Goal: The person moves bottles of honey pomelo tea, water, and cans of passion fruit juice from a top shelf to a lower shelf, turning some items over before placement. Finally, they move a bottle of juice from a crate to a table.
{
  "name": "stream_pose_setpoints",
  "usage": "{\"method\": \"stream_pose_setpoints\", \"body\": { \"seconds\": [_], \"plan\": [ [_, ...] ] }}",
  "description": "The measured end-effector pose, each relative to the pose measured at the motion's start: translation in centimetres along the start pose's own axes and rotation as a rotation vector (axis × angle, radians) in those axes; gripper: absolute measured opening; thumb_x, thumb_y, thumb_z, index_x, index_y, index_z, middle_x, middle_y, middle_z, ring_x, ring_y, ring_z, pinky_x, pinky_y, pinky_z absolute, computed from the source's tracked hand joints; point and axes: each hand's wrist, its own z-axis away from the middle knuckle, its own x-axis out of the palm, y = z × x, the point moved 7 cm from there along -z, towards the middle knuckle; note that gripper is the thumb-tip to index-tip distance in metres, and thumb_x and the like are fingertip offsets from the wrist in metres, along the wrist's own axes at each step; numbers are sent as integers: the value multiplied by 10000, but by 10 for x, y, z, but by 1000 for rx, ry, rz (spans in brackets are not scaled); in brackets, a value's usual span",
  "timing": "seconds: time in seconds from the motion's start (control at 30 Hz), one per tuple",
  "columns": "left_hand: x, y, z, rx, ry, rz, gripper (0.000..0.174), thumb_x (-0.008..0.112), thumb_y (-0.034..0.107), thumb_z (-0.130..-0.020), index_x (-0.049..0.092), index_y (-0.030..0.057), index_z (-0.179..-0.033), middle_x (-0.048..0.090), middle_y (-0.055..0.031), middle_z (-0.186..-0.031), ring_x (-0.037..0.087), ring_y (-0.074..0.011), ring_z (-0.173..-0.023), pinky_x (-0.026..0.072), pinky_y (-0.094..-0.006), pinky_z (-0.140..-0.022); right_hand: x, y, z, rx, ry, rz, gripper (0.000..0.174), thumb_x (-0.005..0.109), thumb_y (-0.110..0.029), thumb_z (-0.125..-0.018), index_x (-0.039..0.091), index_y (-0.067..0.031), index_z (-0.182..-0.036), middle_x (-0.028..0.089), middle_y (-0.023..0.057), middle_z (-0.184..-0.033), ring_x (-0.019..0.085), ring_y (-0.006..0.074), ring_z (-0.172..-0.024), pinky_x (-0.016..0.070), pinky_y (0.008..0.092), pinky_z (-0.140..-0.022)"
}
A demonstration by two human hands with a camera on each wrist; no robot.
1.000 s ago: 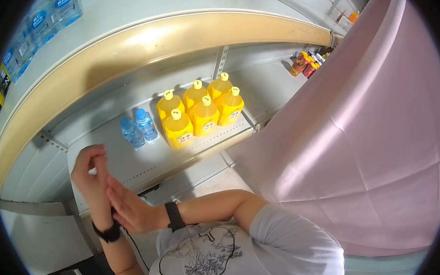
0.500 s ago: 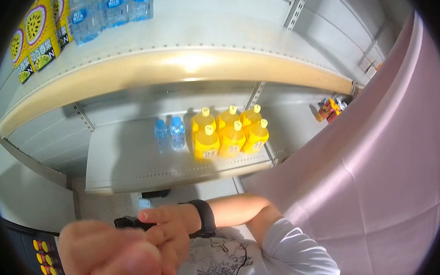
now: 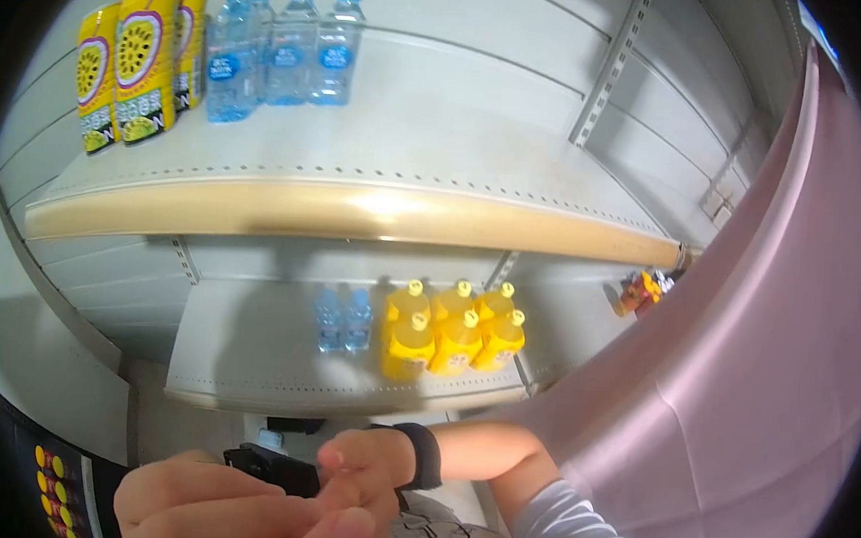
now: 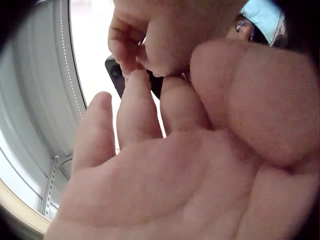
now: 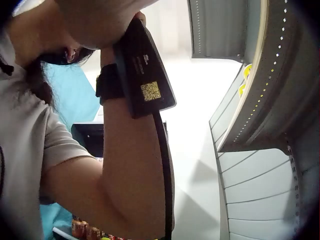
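Observation:
My left hand [image 3: 214,506] is raised close to the head camera, low in the head view. In the left wrist view its palm [image 4: 150,190] is bare, with fingers extended toward the other hand. My right hand [image 3: 366,470] is right behind it and overlaps it, thumb out, a black band [image 3: 425,457] round its wrist. Seen from the left wrist, the right hand's curved fingers [image 4: 127,45] are close to the left fingertips. A black box-shaped device [image 3: 274,469] shows between the hands; one with a printed code [image 5: 150,91] is beside a wrist strap in the right wrist view.
Blue-capped water bottles [image 3: 288,52] and yellow passion fruit packs [image 3: 144,64] stand on the upper shelf [image 3: 438,123]. Below, the lower shelf [image 3: 251,357] bears two small water bottles [image 3: 343,325] and several yellow bottles [image 3: 456,339]. A pink cloth [image 3: 717,381] hangs at the right.
The head view has tilted up, bringing the upper shelf's packs and bottles into sight. The left hand has come up toward the camera in front of the right hand, which pressed against it earlier.

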Motion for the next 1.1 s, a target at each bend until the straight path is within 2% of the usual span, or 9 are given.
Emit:
{"method": "stream_pose_setpoints", "body": {
  "seconds": [0.13,0.23,0.27,0.33,0.53,0.6,0.8,0.93,1.1],
  "plan": [
    [-30,-21,1,277,-333,-129,451,390,354,-863,439,-20,-1110,488,-150,-883,470,-173,-705,419,-276,-527,11,19,-20,75,-202,-79,304,472,-154,-823,529,-41,-1100,436,122,-1248,365,371,-1190,249,488,-1002],
    [-56,-33,26,108,226,-683,224,469,79,-832,474,-21,-1033,547,-149,-797,466,-133,-612,377,-239,-502,20,40,-49,216,-559,-238,354,446,-113,-812,489,44,-1126,387,213,-1276,320,402,-1218,233,482,-1019],
    [-67,-44,10,113,396,-600,186,452,59,-831,503,-22,-991,543,-120,-768,469,-122,-608,375,-226,-510,-9,60,-90,367,-324,-96,310,327,-100,-890,535,44,-1070,555,159,-1109,532,262,-1055,385,458,-917],
    [-92,-71,-21,96,769,-385,174,412,12,-826,578,-12,-873,533,-63,-732,480,-97,-593,373,-198,-517,-23,95,-100,435,-186,-38,322,332,-57,-870,510,89,-1095,545,205,-1103,540,258,-1036,399,374,-909],
    [-162,-201,-94,-397,637,-107,244,374,17,-775,569,4,-920,552,-54,-810,477,-78,-648,395,-200,-568,-41,221,-152,878,-86,66,243,475,-127,-788,582,52,-913,629,153,-756,589,239,-677,463,315,-635],
    [-171,-252,-98,-601,615,83,265,443,60,-760,562,47,-997,509,-31,-882,470,-106,-765,401,-252,-674,-34,263,-156,1102,-318,140,338,534,-238,-804,597,42,-983,614,118,-944,561,162,-874,434,263,-795],
    [-184,-364,-86,-964,680,180,307,535,147,-729,475,79,-1022,420,-109,-1008,384,-276,-1005,344,-451,-840,-8,323,-154,1305,-459,157,401,554,-256,-770,563,80,-987,606,171,-926,586,252,-886,474,320,-763],
    [-158,-357,-81,-1028,628,577,384,571,138,-716,404,70,-1055,340,-186,-1135,350,-399,-1075,288,-501,-925,6,371,-125,1418,-546,311,426,540,-234,-784,512,80,-1071,547,213,-1053,540,309,-984,469,380,-808],
    [-149,-342,-82,-1064,492,465,403,591,177,-736,387,66,-1065,357,-166,-1095,391,-376,-1025,330,-516,-855,20,387,-91,1518,-492,198,439,509,-210,-813,456,73,-1144,439,230,-1192,433,342,-1117,406,451,-899]
  ]
}}
